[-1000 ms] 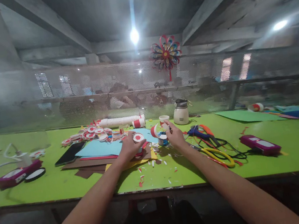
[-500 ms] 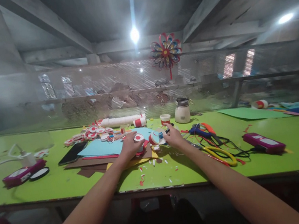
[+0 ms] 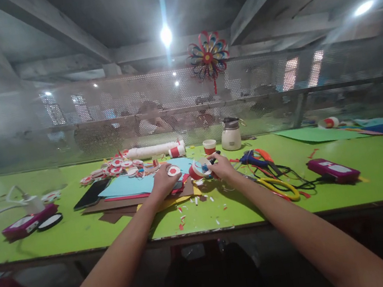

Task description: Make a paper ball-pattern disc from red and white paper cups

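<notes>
My left hand pinches a small white disc with a red centre above the coloured paper. To its right, my right hand has its fingers closed at the edge of a cut red-and-white paper cup, which lies tilted with its white inside showing. Something dark, too small to name, shows at those fingertips, and a blue bit sits beside them. Under the left hand are light blue sheets and brown sheets. A heap of similar red-and-white discs lies behind.
Behind the hands stand a paper cup, a cream jug and a long white roll. A blue-and-orange tool and yellow handles lie right. A phone lies left; purple devices sit at both sides.
The view has tilted down slightly. My left hand holds the disc a little farther left, and the gap to the cut cup has widened. The right hand stays at the cup.
</notes>
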Motion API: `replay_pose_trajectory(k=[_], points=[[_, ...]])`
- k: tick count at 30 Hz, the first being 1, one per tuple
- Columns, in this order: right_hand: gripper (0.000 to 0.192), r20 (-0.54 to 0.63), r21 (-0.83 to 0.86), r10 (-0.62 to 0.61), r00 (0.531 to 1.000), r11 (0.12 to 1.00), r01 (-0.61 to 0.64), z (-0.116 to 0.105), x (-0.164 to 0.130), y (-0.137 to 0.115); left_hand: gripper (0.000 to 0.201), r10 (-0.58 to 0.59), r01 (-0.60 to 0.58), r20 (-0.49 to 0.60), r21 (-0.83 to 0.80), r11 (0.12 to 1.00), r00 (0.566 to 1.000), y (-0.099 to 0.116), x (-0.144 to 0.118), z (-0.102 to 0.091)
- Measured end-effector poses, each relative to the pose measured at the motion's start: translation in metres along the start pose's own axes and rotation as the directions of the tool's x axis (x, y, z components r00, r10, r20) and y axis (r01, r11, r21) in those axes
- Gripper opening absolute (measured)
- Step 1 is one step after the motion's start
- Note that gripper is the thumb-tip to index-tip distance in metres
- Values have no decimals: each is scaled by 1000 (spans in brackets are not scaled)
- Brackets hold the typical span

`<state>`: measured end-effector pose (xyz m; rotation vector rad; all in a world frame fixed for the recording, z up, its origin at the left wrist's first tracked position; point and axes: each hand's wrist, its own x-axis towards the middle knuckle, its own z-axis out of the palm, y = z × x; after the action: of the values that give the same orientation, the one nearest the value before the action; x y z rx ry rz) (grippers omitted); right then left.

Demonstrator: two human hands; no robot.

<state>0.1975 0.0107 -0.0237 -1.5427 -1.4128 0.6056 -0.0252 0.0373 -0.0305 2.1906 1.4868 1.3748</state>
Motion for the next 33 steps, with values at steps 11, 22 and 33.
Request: replay_pose_trajectory(k=[11, 22, 33], points=[[28, 67, 156, 45, 997, 986, -55, -5, -6, -7, 36, -41, 42, 81, -12, 999, 996, 2, -2, 1], [23, 173, 333, 9, 985, 941, -67, -9, -9, -7, 41, -38, 41, 144, -22, 999, 989, 0, -2, 1], [26, 203, 475, -5, 979, 875, -94, -11, -6, -6, 44, -44, 48, 141, -23, 999, 989, -2, -1, 2]])
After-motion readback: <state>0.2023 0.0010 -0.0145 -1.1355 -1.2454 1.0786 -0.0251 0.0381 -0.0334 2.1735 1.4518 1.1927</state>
